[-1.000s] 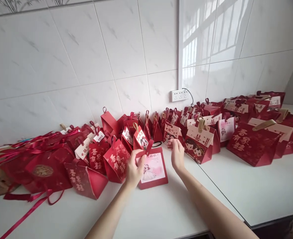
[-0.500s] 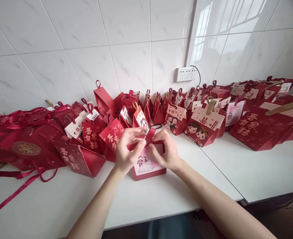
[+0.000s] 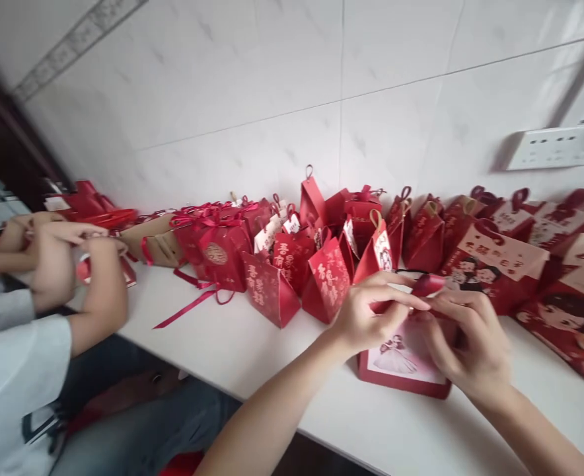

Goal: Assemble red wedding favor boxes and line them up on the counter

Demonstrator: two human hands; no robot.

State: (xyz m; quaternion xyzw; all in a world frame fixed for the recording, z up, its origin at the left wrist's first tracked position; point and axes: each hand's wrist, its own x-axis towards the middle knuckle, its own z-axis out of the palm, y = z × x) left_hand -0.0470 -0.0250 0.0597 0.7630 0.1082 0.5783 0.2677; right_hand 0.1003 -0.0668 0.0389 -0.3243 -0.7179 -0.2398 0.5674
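Observation:
A small red gift box (image 3: 401, 362) with a pink picture of a couple on its front stands on the white counter (image 3: 252, 344). My left hand (image 3: 366, 312) and my right hand (image 3: 463, 347) meet over its top. Both pinch the box's red top flap (image 3: 428, 284) between thumb and fingers. Behind and to the left stand several closed red gift boxes (image 3: 322, 277) with gold characters.
A long row of red gift boxes and bags (image 3: 500, 254) runs along the tiled wall. A red ribbon (image 3: 187, 305) trails on the counter. A wall socket (image 3: 549, 147) sits at upper right. Another person's hands (image 3: 57, 254) work at the far left, the person wearing a light shirt.
The camera has swung left, so the box and my hands now sit at the right, and another person has come into view at the left. My hands remain pinched on the box's top flap.

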